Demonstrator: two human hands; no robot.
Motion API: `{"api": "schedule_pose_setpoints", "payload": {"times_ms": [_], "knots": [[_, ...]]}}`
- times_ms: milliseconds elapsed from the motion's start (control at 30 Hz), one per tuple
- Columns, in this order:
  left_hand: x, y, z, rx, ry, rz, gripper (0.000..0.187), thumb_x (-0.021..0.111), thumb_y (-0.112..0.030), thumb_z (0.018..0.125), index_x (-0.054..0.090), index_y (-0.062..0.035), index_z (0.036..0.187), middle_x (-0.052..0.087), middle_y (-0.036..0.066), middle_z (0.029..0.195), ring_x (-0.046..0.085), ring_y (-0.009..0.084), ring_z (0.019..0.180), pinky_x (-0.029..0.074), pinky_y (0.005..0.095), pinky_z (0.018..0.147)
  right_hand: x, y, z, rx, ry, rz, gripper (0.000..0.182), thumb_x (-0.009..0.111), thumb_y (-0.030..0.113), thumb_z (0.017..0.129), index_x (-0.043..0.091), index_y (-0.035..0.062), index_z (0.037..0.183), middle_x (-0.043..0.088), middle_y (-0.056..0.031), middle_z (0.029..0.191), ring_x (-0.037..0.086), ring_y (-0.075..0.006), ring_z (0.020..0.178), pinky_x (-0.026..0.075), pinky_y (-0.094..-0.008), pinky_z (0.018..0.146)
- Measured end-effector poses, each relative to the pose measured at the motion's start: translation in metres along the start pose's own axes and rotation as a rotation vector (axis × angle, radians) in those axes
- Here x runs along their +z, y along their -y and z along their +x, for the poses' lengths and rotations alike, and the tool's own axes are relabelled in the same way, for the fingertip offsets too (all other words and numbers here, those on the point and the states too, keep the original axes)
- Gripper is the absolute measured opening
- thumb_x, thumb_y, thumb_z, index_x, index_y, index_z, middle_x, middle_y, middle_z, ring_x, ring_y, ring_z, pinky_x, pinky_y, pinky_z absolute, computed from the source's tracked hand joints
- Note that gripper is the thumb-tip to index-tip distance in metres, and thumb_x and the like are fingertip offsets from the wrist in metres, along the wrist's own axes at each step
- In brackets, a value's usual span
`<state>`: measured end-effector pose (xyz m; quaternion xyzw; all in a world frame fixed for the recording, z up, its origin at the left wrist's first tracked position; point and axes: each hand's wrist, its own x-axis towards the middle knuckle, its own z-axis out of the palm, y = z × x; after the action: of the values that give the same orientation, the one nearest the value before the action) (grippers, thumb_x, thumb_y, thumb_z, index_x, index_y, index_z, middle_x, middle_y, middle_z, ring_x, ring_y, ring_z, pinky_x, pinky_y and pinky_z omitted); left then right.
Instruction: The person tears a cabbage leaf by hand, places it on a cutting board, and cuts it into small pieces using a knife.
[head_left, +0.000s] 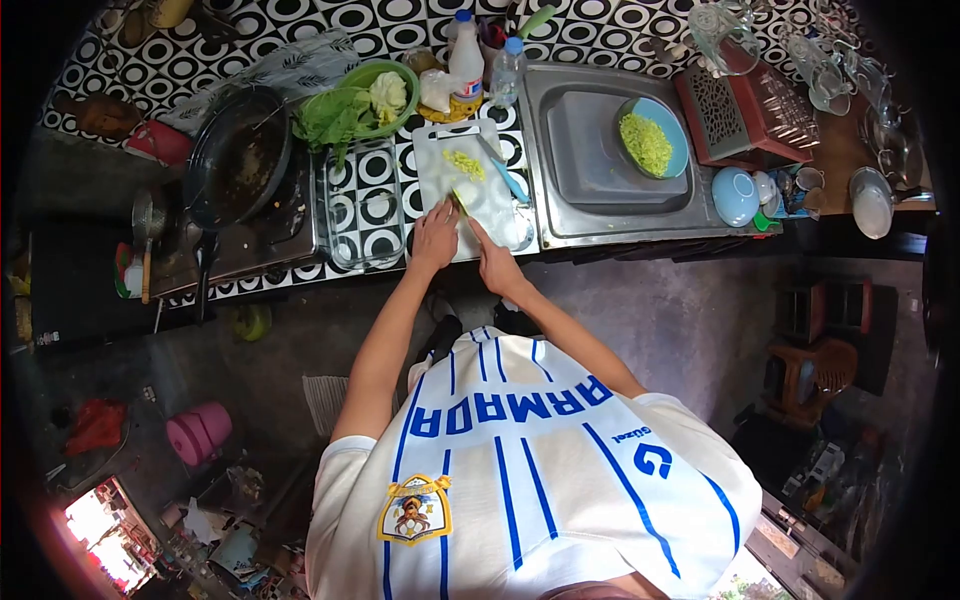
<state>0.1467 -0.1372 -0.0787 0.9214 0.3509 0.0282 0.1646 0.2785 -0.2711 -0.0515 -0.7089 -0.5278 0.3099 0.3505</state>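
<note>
A pale chopping board [431,165] lies on the tiled counter, with a small heap of chopped light-green vegetable [463,165] on it. My right hand [499,268] is closed around a knife [461,205], its slim blade pointing away from me over the board. Beside the blade, my left hand [436,238] rests on the near left of the board with its fingers together and bent. What lies beneath those fingers is hidden. A second knife with a light-blue handle [516,187] lies along the board's right side.
Left stand a glass dish [362,245], a green basin [411,107] with leafy vegetables, and a dark wok [238,160] on the stove. Bottles [466,60] stand behind the board. Right, a blue bowl [679,140] of shredded vegetable sits at the sink [560,228], near a red rack [720,115].
</note>
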Motion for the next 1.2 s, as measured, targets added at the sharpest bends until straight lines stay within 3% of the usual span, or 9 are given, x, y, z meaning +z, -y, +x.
{"api": "schedule_pose_setpoints", "payload": {"times_ms": [133,267,333,533,667,867,1200], "knots": [[0.002,-0.002,-0.001,-0.005,-0.011,0.03,0.049,0.059,-0.018,0.091,0.057,-0.007,0.139,0.043,0.01,0.157,0.038,0.0272,0.145,0.034,0.0468,0.112,0.006,0.004,0.019,0.019,-0.017,-0.004,0.066,0.045,0.002,0.097,0.029,0.0191,0.158,0.061,-0.0397,0.08,0.061,-0.0582,0.078,0.046,-0.0627,0.073],[0.003,0.004,0.006,-0.033,0.109,0.076,0.048,0.059,-0.019,0.091,0.058,-0.0071,0.137,0.044,0.01,0.155,0.039,0.0268,0.144,0.036,0.0473,0.111,0.012,0.009,0.068,-0.018,-0.013,0.066,0.068,0.045,0.003,0.096,0.027,0.0215,0.159,0.061,-0.0391,0.079,0.061,-0.0578,0.076,0.045,-0.0641,0.072],[-0.007,-0.001,0.007,-0.039,0.161,0.076,0.048,0.061,-0.02,0.091,0.058,-0.0073,0.137,0.045,0.01,0.155,0.04,0.0267,0.144,0.037,0.0476,0.11,0.007,0.009,0.058,-0.018,0.005,0.042,0.069,0.045,0.003,0.096,0.026,0.0221,0.159,0.061,-0.0383,0.079,0.061,-0.0574,0.076,0.046,-0.0645,0.071],[-0.007,-0.001,0.0,0.025,-0.021,0.037,0.052,0.065,-0.021,0.088,0.056,-0.0079,0.138,0.046,0.01,0.154,0.041,0.0259,0.143,0.04,0.0472,0.108,-0.003,0.002,-0.016,0.011,0.01,-0.04,0.07,0.046,0.003,0.097,0.024,0.0228,0.16,0.063,-0.0371,0.08,0.062,-0.0576,0.08,0.047,-0.0639,0.076],[0.0,0.011,0.003,0.065,-0.021,-0.025,0.052,0.066,-0.019,0.087,0.056,-0.0046,0.136,0.048,0.013,0.152,0.042,0.029,0.143,0.039,0.0476,0.11,0.002,0.013,0.036,0.081,0.045,-0.091,0.07,0.045,0.005,0.096,0.024,0.0242,0.16,0.064,-0.0377,0.085,0.062,-0.0575,0.083,0.048,-0.0621,0.076],[-0.002,0.019,0.005,0.055,0.095,-0.058,0.054,0.067,-0.022,0.086,0.056,-0.0033,0.135,0.045,0.014,0.155,0.04,0.0292,0.145,0.038,0.0463,0.111,0.019,0.01,0.076,-0.01,-0.014,-0.051,0.072,0.047,0.006,0.093,0.025,0.0223,0.16,0.064,-0.0367,0.082,0.063,-0.0562,0.078,0.048,-0.0608,0.074],[-0.01,0.008,-0.001,0.068,-0.002,0.014,0.067,0.067,-0.026,0.086,0.046,-0.0037,0.146,0.041,0.012,0.158,0.045,0.0295,0.134,0.039,0.0445,0.108,-0.022,-0.009,-0.018,-0.01,0.078,-0.109,0.066,0.044,0.004,0.099,0.025,0.0202,0.159,0.062,-0.0368,0.079,0.061,-0.0561,0.076,0.046,-0.0608,0.072]]}}
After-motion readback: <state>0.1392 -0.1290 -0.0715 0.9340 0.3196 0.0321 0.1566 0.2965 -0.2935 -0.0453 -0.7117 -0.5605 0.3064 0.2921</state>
